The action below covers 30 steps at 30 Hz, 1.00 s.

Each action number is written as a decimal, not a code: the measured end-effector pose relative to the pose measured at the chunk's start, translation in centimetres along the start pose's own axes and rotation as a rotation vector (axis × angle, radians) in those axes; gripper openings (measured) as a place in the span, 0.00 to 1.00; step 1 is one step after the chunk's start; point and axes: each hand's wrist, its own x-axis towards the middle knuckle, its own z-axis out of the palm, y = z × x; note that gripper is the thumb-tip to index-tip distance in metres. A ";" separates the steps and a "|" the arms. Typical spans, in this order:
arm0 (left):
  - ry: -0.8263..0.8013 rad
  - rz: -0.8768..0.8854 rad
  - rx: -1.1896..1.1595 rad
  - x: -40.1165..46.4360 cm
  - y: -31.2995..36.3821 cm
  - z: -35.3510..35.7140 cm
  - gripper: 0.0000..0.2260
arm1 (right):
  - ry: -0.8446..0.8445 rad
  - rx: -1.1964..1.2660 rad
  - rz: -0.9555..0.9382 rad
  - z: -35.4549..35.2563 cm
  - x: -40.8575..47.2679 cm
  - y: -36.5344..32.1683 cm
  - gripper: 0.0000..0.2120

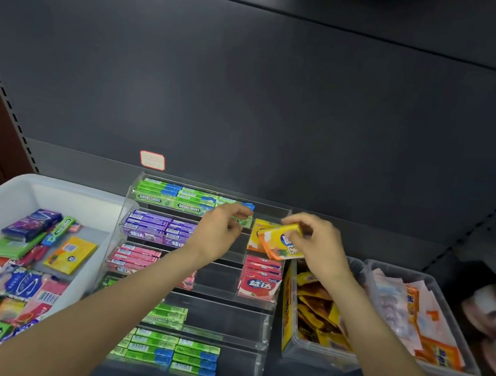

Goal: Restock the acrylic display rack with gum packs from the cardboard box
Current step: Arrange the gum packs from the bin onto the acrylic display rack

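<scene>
Clearly pinched a yellow gum pack [280, 243] between right hand [315, 244] fingertips, tilted just above the yellow stack in the acrylic display rack [265, 324], right end of its second tier. Touched the green packs [173, 202] on the rack's top tier with curled left hand [220, 229]; grip there unclear. Risked snagging the tilted pack on the divider. Kept the supply in the white bin [45, 188] left of the rack.

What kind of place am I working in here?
Most likely a shop shelf: a tiered acrylic rack of gum packs, a price tag on the dark shelving's back panel, and clear bins of packaged snacks beside it.
</scene>
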 end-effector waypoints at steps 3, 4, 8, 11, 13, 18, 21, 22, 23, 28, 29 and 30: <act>-0.054 0.057 0.046 0.0 0.1 0.3 0.17 | -0.037 -0.139 -0.077 0.7 0.5 -0.9 0.12; -0.059 0.073 0.063 0.1 0.1 0.4 0.18 | -0.052 -0.198 -0.129 1.1 0.7 -1.2 0.13; -0.073 0.100 0.137 0.7 0.1 0.7 0.19 | -0.107 -0.354 -0.251 2.5 1.0 -1.6 0.16; -0.104 0.127 0.180 0.7 -0.2 0.9 0.19 | -0.047 -0.405 -0.197 3.0 0.5 -1.0 0.15; -0.114 0.142 0.213 0.7 -0.4 0.9 0.19 | -0.002 -0.460 -0.161 3.0 0.1 -0.4 0.15; -0.110 0.148 0.212 0.7 -0.4 0.8 0.20 | 0.011 -0.458 -0.054 2.7 -0.3 0.9 0.15; -0.111 0.188 0.218 0.6 -0.5 1.0 0.22 | 0.022 -0.425 -0.071 2.5 -0.1 0.8 0.12; -0.114 0.203 0.229 0.5 -0.5 1.0 0.21 | 0.020 -0.428 -0.084 2.5 0.0 0.7 0.11; -0.114 0.213 0.245 0.6 -0.5 1.1 0.20 | 0.015 -0.437 -0.095 2.5 0.0 0.6 0.11; -0.081 0.210 0.301 0.5 -0.5 1.2 0.18 | 0.044 -0.523 -0.121 2.8 -0.1 0.2 0.14; -0.081 0.208 0.299 0.5 -0.5 1.2 0.18 | 0.056 -0.524 -0.118 2.9 -0.1 0.2 0.15; -0.085 0.205 0.298 0.5 -0.4 1.2 0.18 | 0.065 -0.525 -0.116 3.0 -0.1 0.1 0.15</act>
